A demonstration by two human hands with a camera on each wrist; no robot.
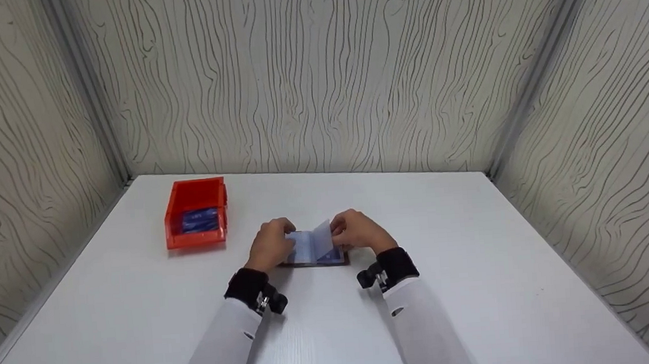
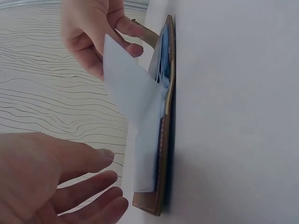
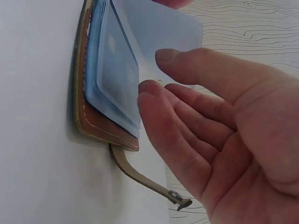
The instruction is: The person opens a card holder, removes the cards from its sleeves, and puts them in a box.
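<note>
A brown leather card holder (image 3: 100,122) with white stitching lies opened on the table, its clear bluish plastic sleeves showing. One sleeve (image 2: 124,77) stands raised at a slant between the two halves. At the holder's left side is my left hand (image 1: 272,244), fingers and thumb spread loosely, with nothing between them. My right hand (image 1: 357,231) is beside the raised sleeve on the right side; thumb and fingers are bent slightly and apart. In the right wrist view the thumb overlaps the sleeve; contact is unclear. A card (image 3: 117,65) shows in the right half.
A red bin (image 1: 196,239) stands at the back left of the white table (image 1: 313,342), with blue packets (image 1: 200,220) inside. From the holder's end extends a strap with a metal snap (image 3: 174,195). Wood-patterned panels (image 1: 306,80) enclose the table at the back and sides.
</note>
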